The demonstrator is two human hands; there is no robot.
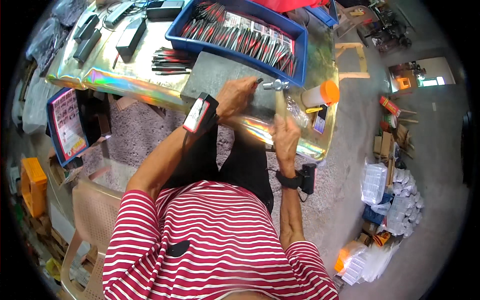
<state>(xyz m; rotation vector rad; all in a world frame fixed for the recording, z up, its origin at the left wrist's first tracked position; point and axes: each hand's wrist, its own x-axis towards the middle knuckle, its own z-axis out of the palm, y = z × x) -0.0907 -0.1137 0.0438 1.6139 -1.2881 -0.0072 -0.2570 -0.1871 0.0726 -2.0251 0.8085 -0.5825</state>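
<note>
My right hand [286, 134] is closed round the pale handle of a hammer [280, 102], its metal head just right of my left hand. My left hand [239, 97] rests on a dark grey slab [212, 70], fingers pinched together on a small dark piece [259, 80] whose kind I cannot make out. Beyond the slab stands a blue bin [303, 50] holding rows of slim black-and-red items. More such slim items [170, 61] lie piled left of the slab.
An orange-lidded jar [327, 93] stands at the table's right, near clear plastic wrap [299, 117]. Dark rectangular cases [131, 40] sit on the shiny table covering [120, 84] at left. A beige plastic chair [95, 205] is at my left; wrapped packages [400, 200] lie on the right floor.
</note>
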